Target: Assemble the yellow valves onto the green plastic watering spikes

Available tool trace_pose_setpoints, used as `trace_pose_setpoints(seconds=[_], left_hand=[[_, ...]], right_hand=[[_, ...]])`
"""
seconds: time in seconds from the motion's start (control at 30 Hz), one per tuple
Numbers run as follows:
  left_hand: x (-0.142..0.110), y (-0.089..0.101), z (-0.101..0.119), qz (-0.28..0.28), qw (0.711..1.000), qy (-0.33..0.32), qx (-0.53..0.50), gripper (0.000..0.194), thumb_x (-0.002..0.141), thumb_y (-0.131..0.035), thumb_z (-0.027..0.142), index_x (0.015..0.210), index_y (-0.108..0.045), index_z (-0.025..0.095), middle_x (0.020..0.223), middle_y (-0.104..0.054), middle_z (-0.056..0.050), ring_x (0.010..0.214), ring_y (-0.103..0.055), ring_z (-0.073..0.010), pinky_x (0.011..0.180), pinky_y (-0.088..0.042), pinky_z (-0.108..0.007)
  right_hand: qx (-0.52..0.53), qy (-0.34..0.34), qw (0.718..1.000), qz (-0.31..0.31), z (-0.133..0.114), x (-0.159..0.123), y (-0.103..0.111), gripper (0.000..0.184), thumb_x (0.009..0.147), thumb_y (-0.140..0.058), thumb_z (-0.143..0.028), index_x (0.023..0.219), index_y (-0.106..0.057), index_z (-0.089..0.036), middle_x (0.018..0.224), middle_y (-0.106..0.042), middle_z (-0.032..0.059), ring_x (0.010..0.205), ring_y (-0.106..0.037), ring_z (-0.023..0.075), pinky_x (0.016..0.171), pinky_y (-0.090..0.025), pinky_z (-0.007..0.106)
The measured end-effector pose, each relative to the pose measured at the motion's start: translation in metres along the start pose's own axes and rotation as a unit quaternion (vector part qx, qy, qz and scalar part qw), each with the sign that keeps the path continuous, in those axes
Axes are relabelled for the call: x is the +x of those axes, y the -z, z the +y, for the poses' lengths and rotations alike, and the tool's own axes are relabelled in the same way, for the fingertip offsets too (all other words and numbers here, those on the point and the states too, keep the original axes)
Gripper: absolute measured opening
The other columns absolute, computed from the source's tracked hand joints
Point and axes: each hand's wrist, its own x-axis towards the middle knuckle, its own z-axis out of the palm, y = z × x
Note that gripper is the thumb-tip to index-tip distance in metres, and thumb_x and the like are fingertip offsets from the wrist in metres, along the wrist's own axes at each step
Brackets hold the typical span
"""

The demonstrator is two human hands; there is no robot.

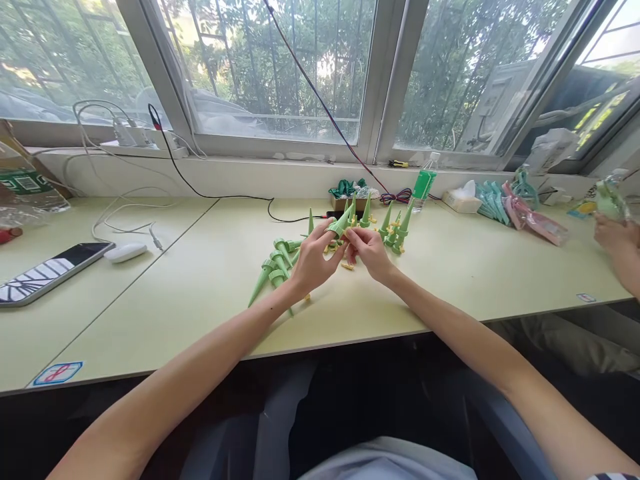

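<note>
My left hand (316,257) is closed around a green plant-watering spike (341,225), its tip pointing up and away. My right hand (370,252) meets it at the wide end. Its fingertips are pinched on what looks like a small yellow valve, mostly hidden by the fingers. Left of my hands, several green spikes (261,283) lie in a loose heap on the table (200,313). Several more spikes (403,228) stand upright behind and to the right, with yellow valves at their bases. A loose yellow valve (347,267) rests just below my hands.
A phone (55,270) and a white mouse (126,253) lie at the left. Along the wall are a small box (345,202), a bottle (423,183), tissues (463,199) and bagged items (533,217). Another person's hand (617,233) holds a green object at the far right.
</note>
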Motion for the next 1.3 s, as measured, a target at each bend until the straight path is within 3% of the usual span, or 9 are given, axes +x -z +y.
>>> trace_pose_setpoints(seconds=[0.13, 0.3, 0.47, 0.53, 0.77, 0.97, 1.17, 1.3], left_hand=[[-0.002, -0.002, 0.000, -0.023, 1.000, -0.007, 0.014, 0.030, 0.089, -0.062, 0.023, 0.119, -0.065, 0.024, 0.129, -0.065, -0.011, 0.113, -0.066, -0.0250, 0.089, -0.060, -0.039], [-0.001, -0.001, 0.002, 0.046, 0.999, -0.008, 0.015, 0.016, 0.088, -0.062, 0.021, 0.104, -0.063, 0.022, 0.106, -0.069, -0.007, 0.090, -0.068, -0.0182, 0.079, -0.058, -0.034], [0.001, 0.001, -0.001, 0.030, 0.997, 0.051, 0.044, 0.045, 0.077, -0.071, 0.022, 0.119, -0.054, 0.020, 0.106, -0.063, -0.007, 0.081, -0.062, -0.0157, 0.069, -0.053, -0.029], [0.000, -0.001, -0.001, 0.009, 0.997, 0.062, 0.050, 0.049, 0.075, -0.073, 0.021, 0.120, -0.053, 0.020, 0.103, -0.064, -0.007, 0.079, -0.061, -0.0156, 0.069, -0.051, -0.029], [-0.003, -0.005, 0.001, -0.032, 0.995, 0.099, -0.003, 0.039, 0.078, -0.067, 0.021, 0.113, -0.049, 0.020, 0.075, -0.059, 0.003, 0.060, -0.054, -0.0119, 0.059, -0.045, -0.025], [-0.003, -0.002, 0.001, -0.054, 0.992, 0.117, -0.004, 0.033, 0.077, -0.065, 0.021, 0.104, -0.046, 0.021, 0.074, -0.057, 0.004, 0.061, -0.055, -0.0128, 0.059, -0.042, -0.024], [-0.003, -0.001, 0.002, -0.070, 0.990, 0.122, 0.006, 0.025, 0.077, -0.063, 0.019, 0.093, -0.044, 0.022, 0.066, -0.052, 0.007, 0.054, -0.045, -0.0108, 0.057, -0.038, -0.024], [-0.003, 0.001, 0.001, -0.070, 0.992, 0.107, 0.004, 0.027, 0.074, -0.064, 0.019, 0.088, -0.041, 0.022, 0.067, -0.053, 0.006, 0.053, -0.041, -0.0095, 0.055, -0.035, -0.023]], right_hand=[[-0.052, 0.037, 0.994, 0.084, 0.004, 0.002, 0.004, 0.046, 0.084, -0.063, -0.064, 0.073, -0.058, -0.020, 0.063, -0.056, -0.0014, 0.039, -0.048, 0.0088, 0.036, -0.035, 0.025], [-0.114, 0.072, 0.985, 0.107, 0.006, 0.003, 0.010, 0.042, 0.089, -0.058, -0.061, 0.074, -0.057, -0.022, 0.065, -0.053, -0.0006, 0.042, -0.049, 0.0108, 0.039, -0.035, 0.026], [-0.155, 0.091, 0.981, 0.078, 0.005, -0.002, 0.007, 0.037, 0.089, -0.060, -0.058, 0.084, -0.065, -0.022, 0.075, -0.057, 0.0018, 0.045, -0.049, 0.0106, 0.041, -0.038, 0.026], [-0.161, 0.103, 0.980, 0.055, 0.007, -0.003, 0.006, 0.036, 0.089, -0.061, -0.057, 0.086, -0.068, -0.022, 0.082, -0.060, 0.0035, 0.049, -0.049, 0.0105, 0.044, -0.041, 0.026], [-0.199, 0.103, 0.974, -0.013, 0.011, -0.004, 0.006, 0.034, 0.092, -0.059, -0.052, 0.086, -0.070, -0.021, 0.088, -0.060, 0.0046, 0.051, -0.051, 0.0099, 0.048, -0.045, 0.028], [-0.191, 0.107, 0.974, -0.060, 0.011, -0.006, 0.004, 0.036, 0.093, -0.059, -0.051, 0.082, -0.071, -0.020, 0.083, -0.056, 0.0034, 0.050, -0.052, 0.0095, 0.047, -0.046, 0.027], [-0.202, 0.120, 0.969, -0.077, 0.011, -0.006, 0.004, 0.038, 0.093, -0.060, -0.051, 0.075, -0.068, -0.018, 0.075, -0.057, 0.0023, 0.050, -0.052, 0.0097, 0.046, -0.045, 0.025], [-0.164, 0.090, 0.978, -0.097, 0.006, -0.008, 0.003, 0.038, 0.090, -0.062, -0.052, 0.076, -0.067, -0.018, 0.068, -0.059, 0.0006, 0.050, -0.055, 0.0106, 0.047, -0.045, 0.025]])
